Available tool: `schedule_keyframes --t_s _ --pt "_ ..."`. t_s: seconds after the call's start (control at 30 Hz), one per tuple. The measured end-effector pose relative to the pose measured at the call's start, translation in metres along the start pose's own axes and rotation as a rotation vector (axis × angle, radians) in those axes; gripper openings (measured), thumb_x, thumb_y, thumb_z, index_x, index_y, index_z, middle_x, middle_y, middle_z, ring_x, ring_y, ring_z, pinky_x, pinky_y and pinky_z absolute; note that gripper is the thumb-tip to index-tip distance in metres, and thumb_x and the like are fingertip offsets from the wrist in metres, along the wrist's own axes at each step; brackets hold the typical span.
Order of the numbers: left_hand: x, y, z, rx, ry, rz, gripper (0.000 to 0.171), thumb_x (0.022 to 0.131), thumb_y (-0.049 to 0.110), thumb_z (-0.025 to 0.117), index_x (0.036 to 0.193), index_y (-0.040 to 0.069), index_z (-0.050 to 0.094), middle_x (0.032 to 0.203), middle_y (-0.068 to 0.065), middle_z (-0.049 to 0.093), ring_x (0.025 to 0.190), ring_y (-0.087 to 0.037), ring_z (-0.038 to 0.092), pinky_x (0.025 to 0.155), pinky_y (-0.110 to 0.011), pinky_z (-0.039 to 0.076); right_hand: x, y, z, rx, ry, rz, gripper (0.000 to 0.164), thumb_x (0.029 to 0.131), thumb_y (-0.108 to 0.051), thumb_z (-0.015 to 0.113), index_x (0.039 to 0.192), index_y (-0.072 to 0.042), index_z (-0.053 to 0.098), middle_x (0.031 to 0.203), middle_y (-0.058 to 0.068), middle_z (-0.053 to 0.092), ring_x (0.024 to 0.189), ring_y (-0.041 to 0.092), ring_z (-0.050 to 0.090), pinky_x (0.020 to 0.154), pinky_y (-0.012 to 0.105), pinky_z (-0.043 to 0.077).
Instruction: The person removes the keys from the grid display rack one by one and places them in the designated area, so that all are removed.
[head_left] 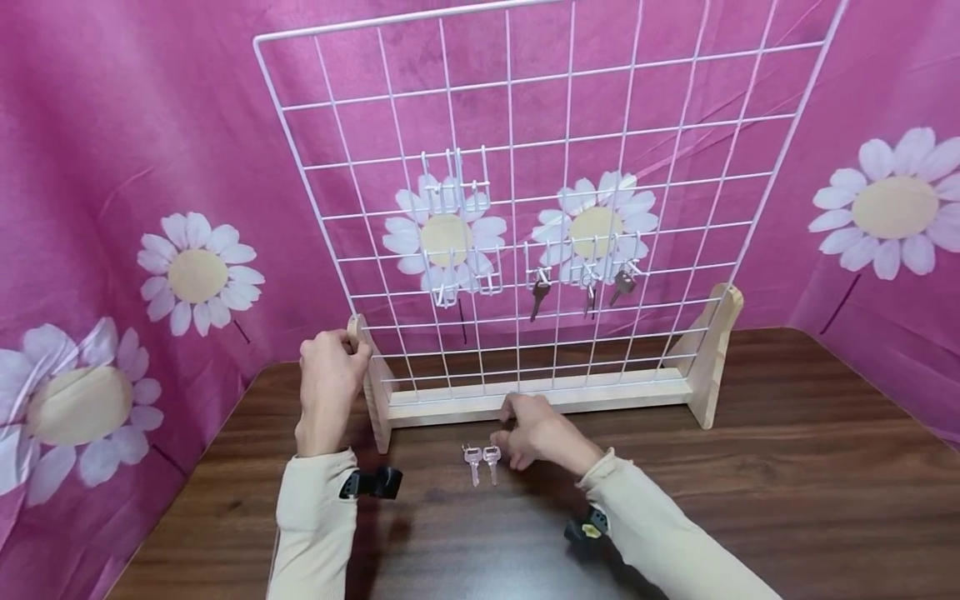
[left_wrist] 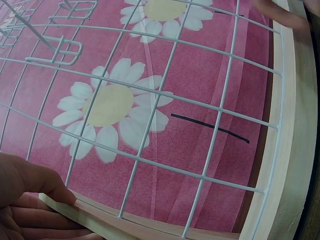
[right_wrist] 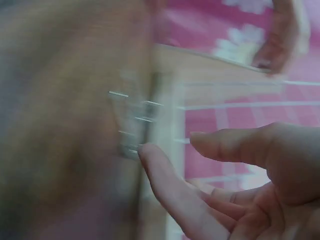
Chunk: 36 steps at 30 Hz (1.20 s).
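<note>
My left hand (head_left: pixel 330 379) grips the top of the wooden stand's left upright (head_left: pixel 373 383); in the left wrist view its thumb and fingers (left_wrist: pixel 42 182) lie on either side of the wood. Just right of two keys (head_left: pixel 482 465) lying side by side on the table, my right hand (head_left: pixel 536 433) reaches down with nothing in it. Its thumb and forefinger (right_wrist: pixel 165 185) are apart in the right wrist view, close to a blurred shiny thing. Upright in the stand is a white wire grid (head_left: pixel 510 175). Darker keys (head_left: pixel 540 296) hang from hooks on its right half.
More white wire hooks (head_left: pixel 453 192) are on the grid's left half, bearing no keys. The stand's wooden base bar (head_left: pixel 450 408) lies across the brown table (head_left: pixel 810 467). Behind it hangs a pink cloth (head_left: pixel 225 100) printed with daisies.
</note>
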<state>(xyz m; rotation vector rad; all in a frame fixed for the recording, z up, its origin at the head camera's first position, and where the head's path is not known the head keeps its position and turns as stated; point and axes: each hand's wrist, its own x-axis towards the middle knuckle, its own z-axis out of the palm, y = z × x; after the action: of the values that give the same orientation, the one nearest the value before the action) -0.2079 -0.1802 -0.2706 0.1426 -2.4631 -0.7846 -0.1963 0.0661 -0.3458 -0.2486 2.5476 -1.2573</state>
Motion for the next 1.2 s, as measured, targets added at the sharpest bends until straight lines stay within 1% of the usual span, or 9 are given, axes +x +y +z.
schedule_keyframes --t_s 0.1,0.27,0.4,0.47,0.57,0.63,0.83,1.0,1.2 --pt "-0.001 -0.001 0.000 0.002 0.002 -0.006 0.018 0.079 0.009 0.055 0.071 -0.001 0.067 0.058 -0.010 0.059 0.068 -0.034 0.058 0.066 -0.048 0.046 -0.006 -0.011 -0.025 0.027 0.105 -0.084 0.023 0.086 -0.006 0.068 0.103 0.003 0.056 0.068 0.012 0.064 0.056 0.023 0.065 0.055 0.034 0.055" --pt "-0.001 -0.002 0.000 -0.002 0.018 0.018 0.019 0.079 0.008 0.055 0.070 -0.002 0.068 0.057 -0.011 0.060 0.067 -0.035 0.058 0.066 -0.048 0.046 -0.019 -0.022 -0.064 0.084 0.345 -0.263 0.020 0.087 -0.007 0.068 0.102 0.004 0.061 0.080 0.015 0.070 0.065 0.024 0.069 0.060 0.033 0.056" --pt "-0.001 -0.003 -0.001 -0.001 0.008 0.017 0.018 0.079 0.008 0.055 0.072 -0.003 0.068 0.060 -0.012 0.062 0.069 -0.035 0.059 0.067 -0.048 0.047 -0.023 -0.023 -0.077 0.122 0.483 -0.359 0.022 0.088 -0.008 0.067 0.106 0.005 0.064 0.094 0.019 0.071 0.079 0.026 0.071 0.068 0.030 0.056" --pt "-0.001 -0.004 -0.001 0.000 0.003 0.010 0.018 0.078 0.008 0.055 0.073 -0.003 0.069 0.061 -0.012 0.062 0.069 -0.035 0.059 0.067 -0.048 0.047 -0.021 -0.023 -0.078 0.161 0.518 -0.393 0.026 0.088 -0.008 0.066 0.110 0.006 0.064 0.102 0.020 0.070 0.090 0.028 0.069 0.076 0.031 0.055" --pt "-0.001 -0.005 -0.002 -0.004 0.000 0.000 0.017 0.078 0.008 0.056 0.074 -0.003 0.069 0.062 -0.012 0.063 0.070 -0.035 0.060 0.068 -0.048 0.047 -0.017 -0.026 -0.078 0.250 0.522 -0.413 0.032 0.089 -0.008 0.065 0.117 0.006 0.061 0.113 0.021 0.067 0.102 0.030 0.066 0.086 0.030 0.051" --pt "-0.002 -0.005 -0.002 -0.006 -0.002 -0.004 0.017 0.078 0.008 0.056 0.074 -0.002 0.069 0.062 -0.012 0.063 0.069 -0.035 0.059 0.067 -0.048 0.047 -0.014 -0.030 -0.078 0.362 0.492 -0.394 0.037 0.091 -0.007 0.063 0.123 0.008 0.057 0.118 0.023 0.063 0.103 0.028 0.065 0.087 0.028 0.051" --pt "-0.002 -0.003 0.001 -0.010 -0.001 0.003 0.017 0.077 0.009 0.056 0.072 -0.001 0.068 0.060 -0.010 0.061 0.068 -0.035 0.060 0.067 -0.049 0.047 -0.009 -0.039 -0.079 0.685 0.455 -0.337 0.038 0.092 0.003 0.056 0.128 0.014 0.048 0.116 0.030 0.060 0.079 0.008 0.068 0.083 0.029 0.052" --pt "-0.001 0.000 -0.001 -0.016 -0.001 -0.005 0.017 0.078 0.009 0.056 0.072 0.000 0.069 0.060 -0.010 0.062 0.069 -0.035 0.060 0.067 -0.048 0.048 -0.010 -0.043 -0.081 0.758 0.485 -0.332 0.032 0.093 0.002 0.054 0.123 0.014 0.052 0.106 0.025 0.067 0.075 0.011 0.069 0.079 0.032 0.054" --pt "-0.001 -0.001 -0.002 -0.011 -0.009 -0.012 0.017 0.078 0.009 0.056 0.075 0.000 0.070 0.063 -0.011 0.063 0.071 -0.036 0.061 0.068 -0.048 0.047 -0.014 -0.043 -0.082 0.757 0.493 -0.307 0.024 0.092 -0.003 0.059 0.112 0.010 0.057 0.082 -0.001 0.070 0.070 0.009 0.066 0.076 0.032 0.055"
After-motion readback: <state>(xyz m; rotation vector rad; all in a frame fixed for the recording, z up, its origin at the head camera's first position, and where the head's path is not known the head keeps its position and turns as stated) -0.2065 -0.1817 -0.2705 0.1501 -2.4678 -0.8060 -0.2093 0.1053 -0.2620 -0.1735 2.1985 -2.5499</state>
